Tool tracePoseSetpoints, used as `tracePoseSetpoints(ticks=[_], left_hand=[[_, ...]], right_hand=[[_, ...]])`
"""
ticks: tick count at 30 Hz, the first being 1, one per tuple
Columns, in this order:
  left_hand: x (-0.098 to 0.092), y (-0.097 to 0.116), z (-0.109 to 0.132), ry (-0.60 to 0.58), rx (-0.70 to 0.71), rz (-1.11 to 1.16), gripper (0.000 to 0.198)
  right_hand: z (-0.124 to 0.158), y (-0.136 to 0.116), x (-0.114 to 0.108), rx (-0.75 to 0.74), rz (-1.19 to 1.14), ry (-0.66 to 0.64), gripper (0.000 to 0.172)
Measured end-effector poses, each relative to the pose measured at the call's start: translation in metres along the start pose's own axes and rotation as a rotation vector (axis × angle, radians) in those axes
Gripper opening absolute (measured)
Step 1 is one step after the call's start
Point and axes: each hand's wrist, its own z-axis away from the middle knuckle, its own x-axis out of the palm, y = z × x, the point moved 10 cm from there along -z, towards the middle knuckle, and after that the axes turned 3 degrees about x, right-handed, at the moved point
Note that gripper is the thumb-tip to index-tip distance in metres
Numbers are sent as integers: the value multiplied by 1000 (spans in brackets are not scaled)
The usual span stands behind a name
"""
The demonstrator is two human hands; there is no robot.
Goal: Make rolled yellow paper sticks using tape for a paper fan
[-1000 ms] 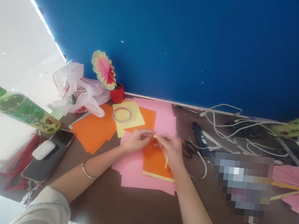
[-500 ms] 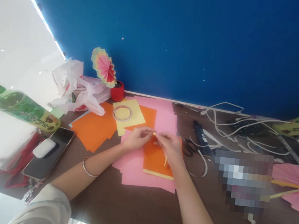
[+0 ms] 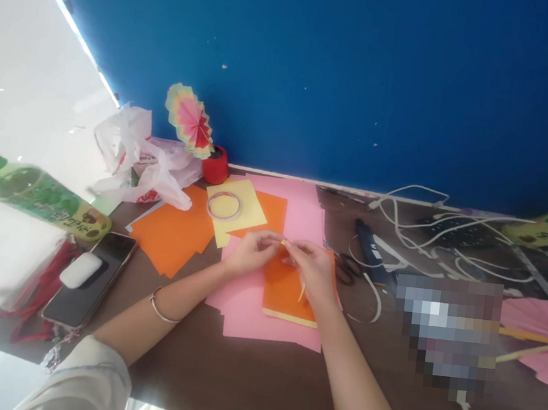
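Observation:
My left hand [image 3: 252, 253] and my right hand [image 3: 312, 266] meet fingertip to fingertip, both closed in a pinch on a narrow yellow paper strip [image 3: 302, 293]. One end of the strip dangles below my right fingers; the part between the fingertips is mostly covered. Under the hands lies an orange sheet [image 3: 289, 294] with a pale yellow lower edge, on top of larger pink paper [image 3: 246, 325]. Just right of my right hand are dark-handled scissors [image 3: 348, 269], partly hidden. A yellow sheet [image 3: 248, 210] bearing a ring-shaped roll [image 3: 223, 205] lies beyond my left hand.
Orange sheets [image 3: 167, 236], a phone [image 3: 91, 290] with a white case [image 3: 81, 270], and a green bottle [image 3: 44, 197] are at left. A paper fan [image 3: 190, 118] stands in a red pot [image 3: 216, 166] near a plastic bag [image 3: 160, 170]. White cables [image 3: 399, 228] tangle at right.
Both hands keep their pinch at nearly the same spot. The hanging end of the strip has shifted very slightly left; the camera view has moved a little.

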Motion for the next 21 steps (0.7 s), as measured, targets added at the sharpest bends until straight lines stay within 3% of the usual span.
tracePoseSetpoints(ticks=[21], left_hand=[[1, 1, 0, -10, -19, -4, 21]], right_hand=[[1, -1, 0, -11, 22, 16, 23]])
